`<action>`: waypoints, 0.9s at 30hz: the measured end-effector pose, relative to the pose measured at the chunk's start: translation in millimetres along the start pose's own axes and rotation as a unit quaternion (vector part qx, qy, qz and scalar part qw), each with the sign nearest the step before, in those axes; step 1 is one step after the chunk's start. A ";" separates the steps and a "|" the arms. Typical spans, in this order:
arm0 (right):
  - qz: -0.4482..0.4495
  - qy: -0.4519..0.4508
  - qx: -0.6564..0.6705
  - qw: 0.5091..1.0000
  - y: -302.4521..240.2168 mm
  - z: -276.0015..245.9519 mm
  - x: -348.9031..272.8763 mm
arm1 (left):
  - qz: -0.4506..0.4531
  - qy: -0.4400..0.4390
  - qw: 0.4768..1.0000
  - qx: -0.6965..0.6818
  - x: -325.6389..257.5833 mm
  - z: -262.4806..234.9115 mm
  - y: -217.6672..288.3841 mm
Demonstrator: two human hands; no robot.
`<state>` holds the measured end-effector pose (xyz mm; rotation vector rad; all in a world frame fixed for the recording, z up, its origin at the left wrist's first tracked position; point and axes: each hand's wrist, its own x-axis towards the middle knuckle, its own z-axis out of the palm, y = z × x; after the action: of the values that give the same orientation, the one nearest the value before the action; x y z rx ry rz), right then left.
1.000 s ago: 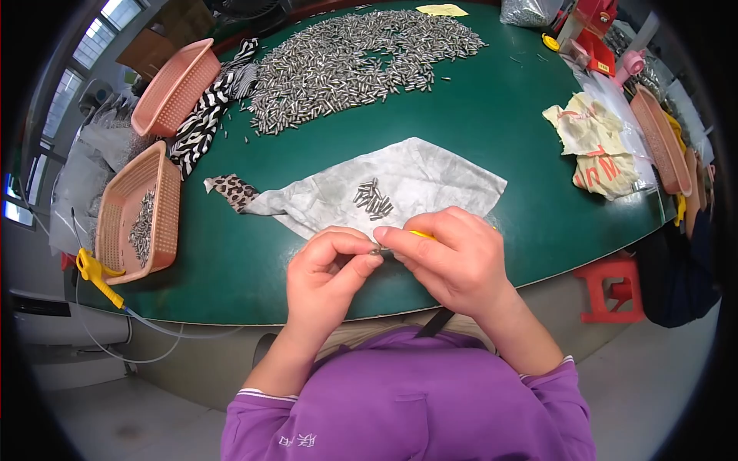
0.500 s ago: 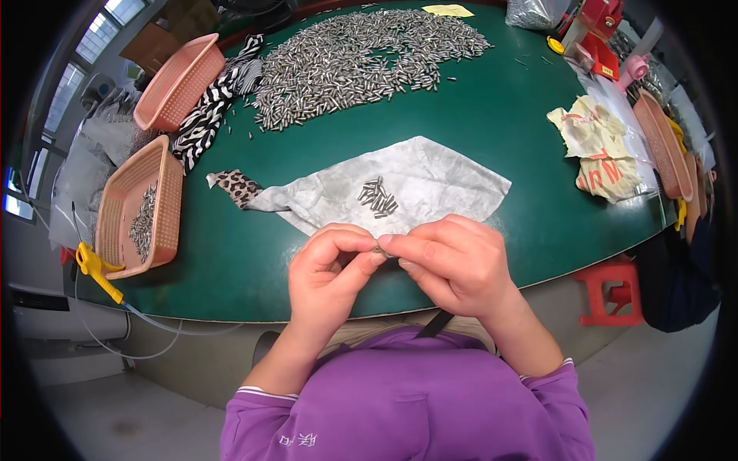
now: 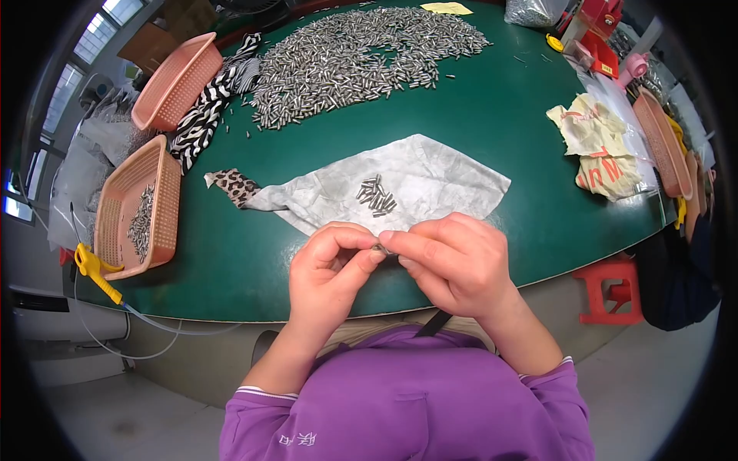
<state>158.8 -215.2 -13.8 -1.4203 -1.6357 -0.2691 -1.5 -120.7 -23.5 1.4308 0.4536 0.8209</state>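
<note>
My left hand [image 3: 327, 269] and my right hand [image 3: 461, 265] meet at the near edge of a grey-white cloth [image 3: 453, 173]. Thumb and forefinger of each pinch a small metal piece [image 3: 379, 248], mostly covered by the fingertips. Just beyond them, a little heap of short metal pins [image 3: 377, 196] rests on the cloth. At its left end the cloth meets a leopard-print piece of fabric [image 3: 237, 187]. A wide pile of similar silver pins [image 3: 346, 65] covers the far part of the green table [image 3: 323, 150].
Left stand two pink baskets, the nearer basket [image 3: 171, 207] holding metal pins, beside a yellow air gun [image 3: 96, 273] with a hose. Zebra-print fabric [image 3: 200, 123] lies by them. At right are crumpled yellowish bags [image 3: 603, 146], another pink basket [image 3: 663, 146] and a red stool [image 3: 611, 292].
Both hands stay nearly in place, still pinching the small metal piece. My fingertips have shifted slightly, and a bit more of the piece shows between them.
</note>
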 end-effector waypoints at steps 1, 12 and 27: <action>0.001 -0.001 0.001 1.000 0.0 0.3 -0.6 | 0.008 0.001 1.000 0.006 -0.1 -0.3 -0.1; 0.014 0.018 -0.054 0.998 2.7 2.3 3.0 | 0.014 -0.049 0.997 0.051 -0.4 -4.9 -0.8; -0.005 -0.017 0.021 1.000 -0.3 -0.5 2.3 | 0.021 -0.003 0.999 -0.039 -0.5 -3.1 -1.3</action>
<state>158.9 -214.1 -11.7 -1.3917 -1.6668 -0.2156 -3.7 -118.9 -25.2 1.3741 0.3840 0.8591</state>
